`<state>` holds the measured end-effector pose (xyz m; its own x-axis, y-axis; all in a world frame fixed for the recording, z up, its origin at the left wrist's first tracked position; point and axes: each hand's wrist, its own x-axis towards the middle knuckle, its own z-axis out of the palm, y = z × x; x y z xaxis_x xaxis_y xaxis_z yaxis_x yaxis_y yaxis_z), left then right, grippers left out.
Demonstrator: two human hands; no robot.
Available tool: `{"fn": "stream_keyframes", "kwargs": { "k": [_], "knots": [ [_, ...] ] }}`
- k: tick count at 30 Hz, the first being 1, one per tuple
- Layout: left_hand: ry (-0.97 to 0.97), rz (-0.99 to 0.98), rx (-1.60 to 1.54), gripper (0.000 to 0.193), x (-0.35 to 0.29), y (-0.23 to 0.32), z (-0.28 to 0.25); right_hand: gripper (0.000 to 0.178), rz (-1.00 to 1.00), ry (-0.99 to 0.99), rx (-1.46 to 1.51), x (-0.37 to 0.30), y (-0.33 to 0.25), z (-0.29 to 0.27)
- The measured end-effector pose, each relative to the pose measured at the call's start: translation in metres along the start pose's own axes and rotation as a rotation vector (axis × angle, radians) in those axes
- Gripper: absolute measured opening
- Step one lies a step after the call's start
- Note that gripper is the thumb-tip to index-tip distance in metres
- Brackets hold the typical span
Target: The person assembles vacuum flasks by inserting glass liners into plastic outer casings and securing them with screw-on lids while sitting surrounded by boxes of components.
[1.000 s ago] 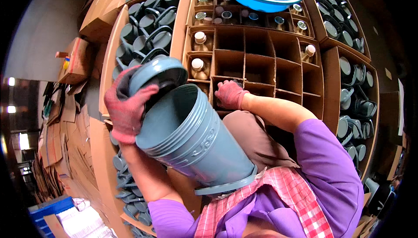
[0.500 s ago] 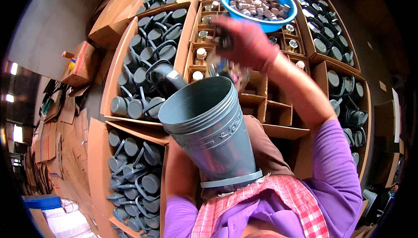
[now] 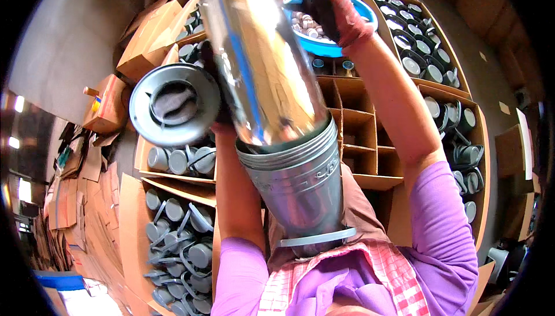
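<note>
A grey plastic flask body (image 3: 300,194) stands mouth up between my thighs, its base against my apron. A shiny silver flask liner (image 3: 266,61), slightly blurred, leans over it with its lower end in the threaded mouth. My right hand (image 3: 332,9), in a red and dark glove, is closed at the liner's upper end; its fingertips are partly hidden. On the liner's left side, my left hand (image 3: 222,99) grips a round grey flask top (image 3: 173,105) with a hole in its middle. Most of that hand is hidden behind the top and the liner.
Ahead stands a divided carton (image 3: 358,119) with several bare compartments. A blue basin (image 3: 370,18) of small caps rests on it. Cartons of grey handled flask tops (image 3: 188,246) stand at left and right. Flattened cardboard (image 3: 95,200) lies at far left.
My right hand has lifted the liner from the divided carton and brought its lower end into the flask body. The flask top in my left hand has moved left and turned toward me.
</note>
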<state>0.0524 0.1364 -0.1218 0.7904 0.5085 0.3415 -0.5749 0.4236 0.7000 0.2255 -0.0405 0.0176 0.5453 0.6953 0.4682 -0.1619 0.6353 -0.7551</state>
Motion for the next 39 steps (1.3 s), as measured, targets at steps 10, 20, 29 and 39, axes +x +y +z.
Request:
{"fn": "stream_keyframes", "kwargs": {
  "k": [10, 20, 29, 39],
  "knots": [
    [-0.205, 0.103, 0.356, 0.055, -0.045, 0.002, 0.013, 0.054, 0.486, -0.561, -0.388, -0.100, 0.001, -0.010],
    [-0.029, 0.579, 0.668, 0.064, -0.053, 0.018, 0.082, 0.050, 0.051, 0.098, -0.093, -0.134, 0.002, -0.016],
    [-0.605, 0.447, 0.626, 0.063, -0.038, 0.029, 0.114, 0.059, -0.192, 0.114, 0.023, -0.164, 0.047, -0.019],
    [-0.830, 0.439, 1.094, 0.082, -0.050, 0.054, 0.116, 0.099, -0.328, -0.112, -0.992, -0.185, -0.014, 0.007]
  ]
}}
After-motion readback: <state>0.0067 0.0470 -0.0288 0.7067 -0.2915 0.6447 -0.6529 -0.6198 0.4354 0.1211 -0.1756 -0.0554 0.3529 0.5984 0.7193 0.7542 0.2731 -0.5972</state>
